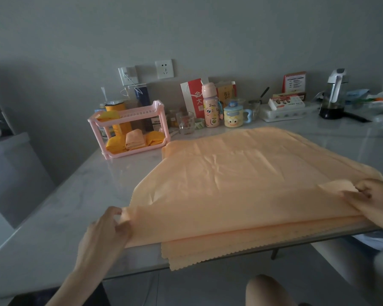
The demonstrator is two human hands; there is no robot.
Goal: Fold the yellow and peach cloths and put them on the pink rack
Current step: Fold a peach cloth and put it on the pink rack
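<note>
Down at the near edge of the tabletop [53,206], the left hand [106,230] has its fingers curled in, pinching the near left corner of the large peach cloth [241,177] between thumb and fingertips. The right hand [372,202] pinches the near right corner the same way, with a small flap of fabric turned up beside its fingers. The cloth lies spread wide across the tabletop, its lower layers showing scalloped edges that hang just over the front edge. Well apart at the far left stands the pink rack [157,107], with a folded peach cloth [134,140] between two folded yellow cloths [114,144] on its lower tier and another yellow cloth [107,117] on top. Behind, a pink bottle [210,107] reads "Smile", and a red-and-white bag [194,98] shows 金, 大, 福; the print on the other boxes is too small to read.
</note>
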